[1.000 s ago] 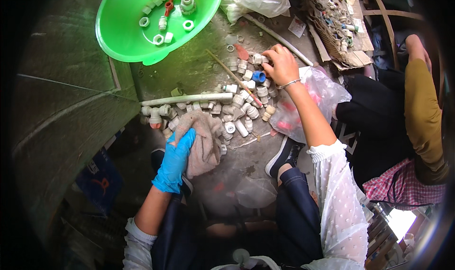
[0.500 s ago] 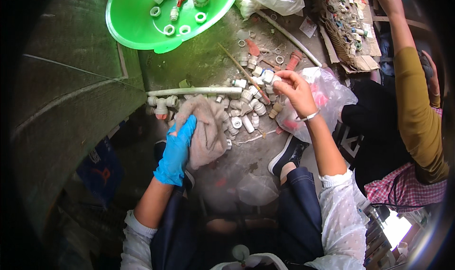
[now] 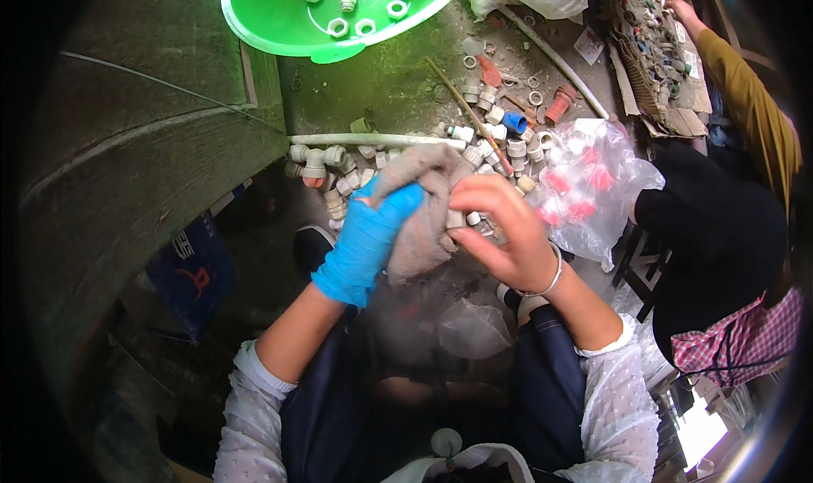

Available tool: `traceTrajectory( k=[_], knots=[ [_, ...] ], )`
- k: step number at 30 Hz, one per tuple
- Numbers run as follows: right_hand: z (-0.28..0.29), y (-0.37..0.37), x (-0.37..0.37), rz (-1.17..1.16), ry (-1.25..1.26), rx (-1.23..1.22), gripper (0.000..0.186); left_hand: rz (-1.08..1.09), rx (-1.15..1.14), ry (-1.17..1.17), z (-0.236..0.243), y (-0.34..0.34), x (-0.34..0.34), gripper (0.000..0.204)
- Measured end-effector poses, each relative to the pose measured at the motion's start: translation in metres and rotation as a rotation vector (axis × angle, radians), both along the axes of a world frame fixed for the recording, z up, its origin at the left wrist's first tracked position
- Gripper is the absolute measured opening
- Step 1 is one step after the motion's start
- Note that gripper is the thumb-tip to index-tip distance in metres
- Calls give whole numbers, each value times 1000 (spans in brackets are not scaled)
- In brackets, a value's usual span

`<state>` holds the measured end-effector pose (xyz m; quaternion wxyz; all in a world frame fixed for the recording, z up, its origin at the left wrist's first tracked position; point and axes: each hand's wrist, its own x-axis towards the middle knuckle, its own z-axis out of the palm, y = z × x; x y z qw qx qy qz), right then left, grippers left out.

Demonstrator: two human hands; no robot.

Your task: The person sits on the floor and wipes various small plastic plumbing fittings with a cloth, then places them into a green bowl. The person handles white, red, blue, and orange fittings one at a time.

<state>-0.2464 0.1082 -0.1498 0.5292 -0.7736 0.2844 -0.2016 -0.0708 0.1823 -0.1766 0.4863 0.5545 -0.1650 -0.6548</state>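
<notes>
My left hand (image 3: 368, 237), in a blue glove, is closed on a beige cloth (image 3: 419, 254) in the middle of the view. My right hand (image 3: 504, 233) pinches a small whitish plastic fitting (image 3: 455, 219) at the cloth's right side. Behind both hands lies a pile of white and grey pipe fittings (image 3: 322, 165), with a blue fitting (image 3: 515, 123), a red one (image 3: 559, 103), a white pipe (image 3: 339, 139) and a thin stick (image 3: 474, 114) among them.
A green basin (image 3: 271, 25) with fittings stands at the top. A clear bag with red pieces (image 3: 601, 195) lies right of the pile. A co-worker's arm (image 3: 728, 76) reaches over cardboard with small parts (image 3: 652, 59). A dark slanted surface (image 3: 152, 127) rises at the left.
My right hand has picked up a fitting from the pile and brought it down to the cloth. My left hand has shifted rightward with the cloth. The co-worker's arm now reaches over the cardboard.
</notes>
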Motion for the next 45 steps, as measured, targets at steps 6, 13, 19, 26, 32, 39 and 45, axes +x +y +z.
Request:
traceTrajectory(
  k=[6, 13, 19, 26, 32, 39, 45],
  knots=[
    [-2, 1, -9, -275, -286, 820, 28, 98, 146, 110, 10, 1, 13, 46],
    [10, -9, -2, 54, -107, -56, 31, -21, 173, 283, 21, -2, 17, 50],
    [8, 3, 3, -131, -28, 240, 27, -57, -5, -120, 26, -3, 13, 50],
    [-4, -3, 0, -417, -119, 1233, 26, 264, 15, -155, 19, 1, 31, 39],
    [8, -8, 9, -337, -101, 1437, 44, 126, 51, -111, 11, 9, 24, 41],
    [1, -1, 5, -121, 74, 1003, 35, -23, -139, -129, 36, -5, 13, 43],
    [8, -3, 10, -97, -84, 1222, 38, 17, -88, -180, 22, -1, 11, 39]
  ],
)
